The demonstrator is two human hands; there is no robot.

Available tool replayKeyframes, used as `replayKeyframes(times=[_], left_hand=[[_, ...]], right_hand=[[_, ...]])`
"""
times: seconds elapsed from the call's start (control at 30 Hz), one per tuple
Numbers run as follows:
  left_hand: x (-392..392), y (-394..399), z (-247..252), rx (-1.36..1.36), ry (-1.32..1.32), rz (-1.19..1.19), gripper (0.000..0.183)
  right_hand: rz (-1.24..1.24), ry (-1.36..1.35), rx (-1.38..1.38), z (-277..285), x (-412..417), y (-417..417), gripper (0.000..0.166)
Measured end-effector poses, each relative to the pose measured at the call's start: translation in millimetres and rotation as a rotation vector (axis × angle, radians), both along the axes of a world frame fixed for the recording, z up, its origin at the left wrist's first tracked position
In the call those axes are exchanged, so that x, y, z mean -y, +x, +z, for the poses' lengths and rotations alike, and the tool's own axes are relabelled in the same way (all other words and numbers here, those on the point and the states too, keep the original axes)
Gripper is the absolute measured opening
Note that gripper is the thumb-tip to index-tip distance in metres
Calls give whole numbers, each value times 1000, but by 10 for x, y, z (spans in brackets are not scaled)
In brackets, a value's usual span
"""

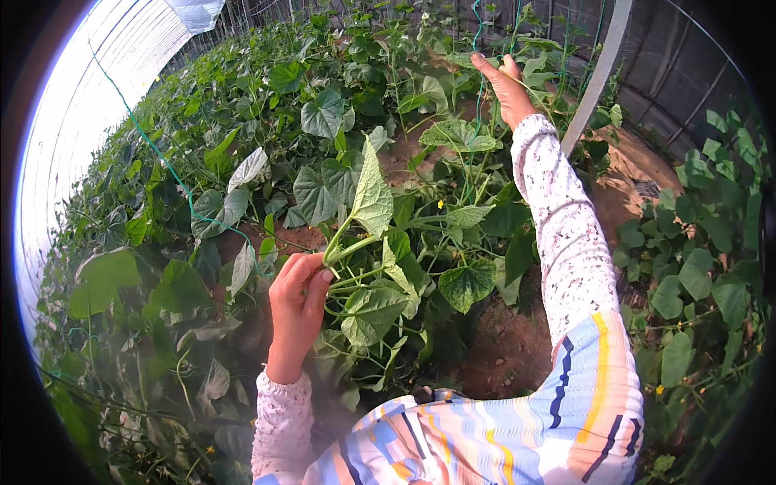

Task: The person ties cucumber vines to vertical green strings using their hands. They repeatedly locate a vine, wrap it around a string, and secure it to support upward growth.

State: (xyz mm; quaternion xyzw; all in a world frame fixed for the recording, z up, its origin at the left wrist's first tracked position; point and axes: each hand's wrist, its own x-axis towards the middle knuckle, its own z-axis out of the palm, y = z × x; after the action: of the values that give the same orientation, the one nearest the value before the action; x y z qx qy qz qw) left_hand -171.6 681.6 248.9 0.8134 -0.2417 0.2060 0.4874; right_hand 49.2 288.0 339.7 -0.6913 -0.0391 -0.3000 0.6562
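Low in the middle of the head view, my left hand pinches the stem of a leafy cucumber-like vine between thumb and fingers. A pale leaf stands up from that vine, and more leaves hang to the right of my fingers. My right arm reaches far out to the upper right. There my right hand is at a green twine, with thumb and a finger raised by a leaf; whether it grips the twine or a stem I cannot tell. Small yellow flowers show among the leaves.
Dense vines spread across the left and far side. Another green twine slants down at left. A pale post leans beside my right arm, with vines beyond it. Brown soil shows below, and translucent sheeting curves at upper left.
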Motion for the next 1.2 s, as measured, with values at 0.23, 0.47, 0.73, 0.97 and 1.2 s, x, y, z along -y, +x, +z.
replayKeyframes(times=[0.23,0.47,0.73,0.97,1.2], left_hand=[[50,290,-98,-12,-63,146,16],[198,781,-29,-165,-87,4,17],[544,767,487,-319,-13,-420,20],[623,635,504,-309,0,-311,27],[605,458,549,-483,-450,-388,64]], right_hand=[[361,330,330,-237,-401,170,41],[462,306,297,-1055,-1466,-1793,25],[390,-404,193,-1211,-1735,-1766,11],[613,71,-1,-1059,-1502,-1517,19],[871,452,99,-735,-1852,-1560,24]])
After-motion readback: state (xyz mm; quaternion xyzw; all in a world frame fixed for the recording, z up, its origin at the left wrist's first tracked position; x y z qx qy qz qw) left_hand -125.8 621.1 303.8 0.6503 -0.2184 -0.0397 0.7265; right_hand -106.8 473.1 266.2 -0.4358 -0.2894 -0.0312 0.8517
